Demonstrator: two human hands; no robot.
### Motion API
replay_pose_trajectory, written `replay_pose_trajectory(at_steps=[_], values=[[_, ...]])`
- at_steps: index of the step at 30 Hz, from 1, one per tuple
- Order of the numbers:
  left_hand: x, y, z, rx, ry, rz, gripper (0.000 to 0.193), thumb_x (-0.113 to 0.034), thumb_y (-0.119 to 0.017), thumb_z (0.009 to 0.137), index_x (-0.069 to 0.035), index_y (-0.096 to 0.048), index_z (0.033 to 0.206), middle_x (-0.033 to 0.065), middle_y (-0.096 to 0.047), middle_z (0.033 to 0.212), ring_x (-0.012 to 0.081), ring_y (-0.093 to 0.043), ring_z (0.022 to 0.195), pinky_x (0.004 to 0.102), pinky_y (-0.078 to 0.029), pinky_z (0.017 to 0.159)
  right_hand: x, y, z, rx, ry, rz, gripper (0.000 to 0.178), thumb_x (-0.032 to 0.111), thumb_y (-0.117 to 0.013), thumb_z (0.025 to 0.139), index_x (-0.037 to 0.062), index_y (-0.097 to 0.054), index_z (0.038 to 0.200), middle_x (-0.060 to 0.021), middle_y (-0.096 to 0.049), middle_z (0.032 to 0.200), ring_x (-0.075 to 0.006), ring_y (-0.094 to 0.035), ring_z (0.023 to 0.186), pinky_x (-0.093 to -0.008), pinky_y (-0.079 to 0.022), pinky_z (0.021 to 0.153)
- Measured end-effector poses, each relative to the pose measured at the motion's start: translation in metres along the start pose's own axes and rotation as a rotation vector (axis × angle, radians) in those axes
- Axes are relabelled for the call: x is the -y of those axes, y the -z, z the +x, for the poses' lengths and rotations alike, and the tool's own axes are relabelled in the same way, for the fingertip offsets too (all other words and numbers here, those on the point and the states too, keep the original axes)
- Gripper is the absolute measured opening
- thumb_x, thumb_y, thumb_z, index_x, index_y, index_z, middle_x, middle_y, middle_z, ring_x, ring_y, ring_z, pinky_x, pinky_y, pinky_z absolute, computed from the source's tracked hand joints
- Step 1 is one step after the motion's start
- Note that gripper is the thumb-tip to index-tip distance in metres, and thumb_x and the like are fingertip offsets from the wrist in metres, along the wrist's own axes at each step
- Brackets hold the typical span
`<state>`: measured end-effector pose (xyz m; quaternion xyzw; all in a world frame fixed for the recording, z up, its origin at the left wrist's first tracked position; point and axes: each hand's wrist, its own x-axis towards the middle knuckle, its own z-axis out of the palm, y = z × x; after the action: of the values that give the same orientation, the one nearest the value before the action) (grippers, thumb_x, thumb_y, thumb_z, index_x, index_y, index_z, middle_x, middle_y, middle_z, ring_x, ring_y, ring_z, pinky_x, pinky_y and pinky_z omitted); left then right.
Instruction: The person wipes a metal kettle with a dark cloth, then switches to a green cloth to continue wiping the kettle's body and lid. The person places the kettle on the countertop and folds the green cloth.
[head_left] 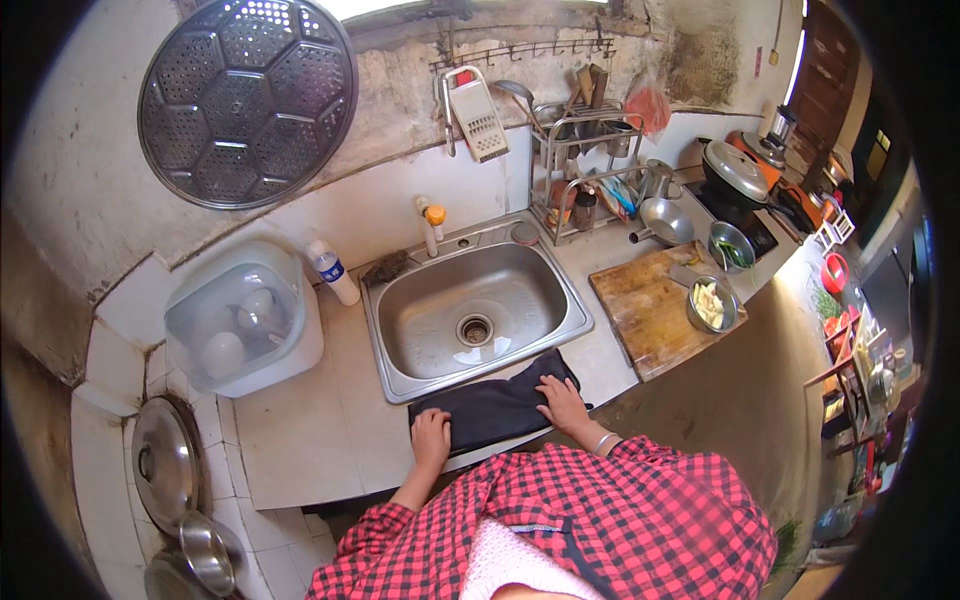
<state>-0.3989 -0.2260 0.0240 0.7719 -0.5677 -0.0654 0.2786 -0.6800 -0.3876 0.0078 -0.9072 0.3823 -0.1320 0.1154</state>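
Observation:
A folded black cloth (492, 408) lies along the front edge of the counter, just before the steel sink (385, 368). On its left end rests my left hand (432, 438), fingers stretched forward over the fabric. My right hand (563, 404) lies on the right end with its fingers spread and a light bracelet at the wrist. Both palms face down, and neither hand is closed round the cloth. Inside the sink a little water glints by the drain (475, 329). Behind the basin stands a tap (430, 225) with an orange part on top.
Left of the sink are a lidded plastic box (300, 345) of bowls and a white bottle (335, 275). To the right, a wooden board (640, 320) bears a cleaver and a bowl of pale cut pieces (711, 304). A utensil rack (580, 190) and covered wok (736, 172) stand farther back.

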Motion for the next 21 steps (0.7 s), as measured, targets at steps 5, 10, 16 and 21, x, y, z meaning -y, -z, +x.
replay_pose_trajectory(at_steps=[5,10,16,21], values=[[-0.032,-0.053,0.026,-0.067,0.054,0.003,0.033,-0.012,-0.068,0.08,-0.006,-0.059,0.111,0.0153,-0.054,0.122,0.0353,-0.049,0.115,0.046,-0.039,0.1,-0.05,0.022,-0.01,-0.066,0.111,-0.176,0.055,0.034,-0.066,0.085,0.0128,-0.05,0.132,-0.0059,-0.046,0.142,-0.0204,-0.042,0.133,-0.0514,-0.027,0.111],[-0.068,-0.086,0.014,0.087,-0.005,0.146,0.064,-0.028,-0.064,0.086,-0.009,-0.039,0.142,0.0172,-0.03,0.15,0.0361,-0.025,0.141,0.0564,-0.021,0.113,-0.079,0.04,-0.007,0.064,-0.029,-0.232,0.059,0.036,-0.066,0.084,0.012,-0.048,0.135,-0.0081,-0.047,0.141,-0.0221,-0.041,0.133,-0.0512,-0.024,0.112],[-0.049,-0.067,0.005,0.083,-0.037,0.168,0.067,-0.035,-0.06,0.089,-0.012,-0.035,0.147,0.0157,-0.028,0.153,0.0366,-0.025,0.141,0.0575,-0.021,0.112,-0.05,0.022,-0.004,0.049,0.028,-0.164,0.068,0.039,-0.065,0.085,0.006,-0.043,0.14,-0.0163,-0.038,0.147,-0.0308,-0.034,0.137,-0.0489,-0.024,0.112],[0.012,-0.012,-0.026,0.174,0.016,0.179,0.067,-0.037,-0.059,0.089,-0.014,-0.034,0.148,0.0144,-0.027,0.154,0.0378,-0.024,0.141,0.057,-0.021,0.112,0.016,-0.009,0.002,0.169,0.149,-0.121,0.07,0.038,-0.063,0.086,0.0024,-0.04,0.141,-0.0196,-0.034,0.149,-0.0331,-0.031,0.139,-0.0487,-0.025,0.112]])
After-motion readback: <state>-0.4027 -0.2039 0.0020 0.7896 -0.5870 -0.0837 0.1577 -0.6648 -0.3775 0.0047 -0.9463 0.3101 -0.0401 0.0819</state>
